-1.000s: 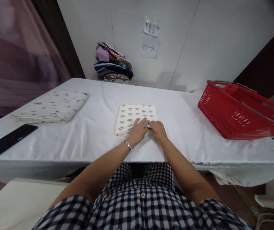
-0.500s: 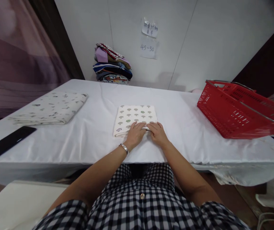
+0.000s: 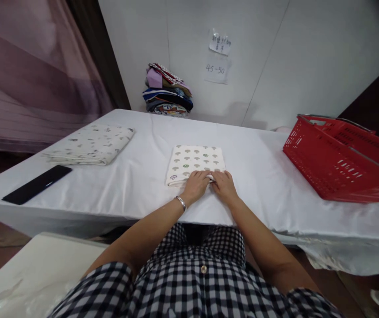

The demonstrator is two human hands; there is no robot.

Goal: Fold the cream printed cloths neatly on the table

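Note:
A small folded cream cloth with a tree print lies in the middle of the table covered in white. My left hand, with a silver bracelet at the wrist, and my right hand rest side by side on the cloth's near edge. Their fingers curl over that edge and seem to pinch it. The near right corner of the cloth is hidden under them.
A larger folded cream printed cloth lies at the left, with a black phone nearer the left edge. A stack of coloured fabrics stands against the back wall under paper notes. A red plastic basket sits at the right.
My hands have slid back slightly to the cloth's near edge. The camera has turned a little to the left, so everything sits further right in the picture.

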